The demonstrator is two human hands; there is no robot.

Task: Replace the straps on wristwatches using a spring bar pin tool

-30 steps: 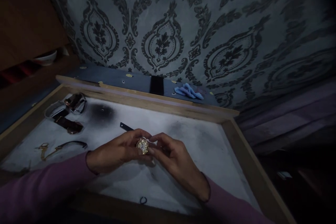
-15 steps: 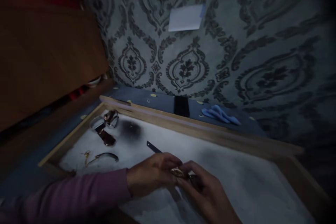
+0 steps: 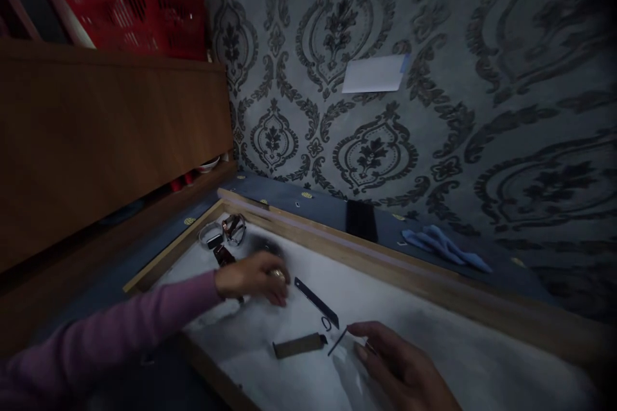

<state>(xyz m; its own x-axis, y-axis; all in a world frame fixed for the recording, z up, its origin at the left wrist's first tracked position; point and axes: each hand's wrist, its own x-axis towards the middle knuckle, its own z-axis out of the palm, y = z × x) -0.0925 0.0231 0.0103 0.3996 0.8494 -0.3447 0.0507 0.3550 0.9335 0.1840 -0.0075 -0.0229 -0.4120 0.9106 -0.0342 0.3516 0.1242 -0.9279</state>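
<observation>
My left hand [image 3: 255,277], blurred by motion, is closed around a small round gold watch [image 3: 278,275] above the left part of the tray. My right hand [image 3: 395,359] pinches a thin dark stick [image 3: 337,341], its tip slanting down to the left. Between the hands lie a dark flat blade-like strip [image 3: 317,302], a small dark loop [image 3: 326,323] and a brownish-grey bar [image 3: 299,345] with a dark end. Several watches, one with a brown strap [image 3: 222,255], sit in the tray's far left corner, partly behind my left hand.
A wooden rim [image 3: 337,253] surrounds the white-bottomed tray. Behind it, on blue cloth, lie a black phone-like slab [image 3: 361,221] and a crumpled blue cloth [image 3: 446,247]. A wooden cabinet [image 3: 110,148] with a red basket [image 3: 130,6] stands left; patterned wallpaper rises behind.
My hands have parted. The left moved left with the gold watch; the right now shows a thin stick in its fingers. The bar and loop have come into view as the camera view shifted.
</observation>
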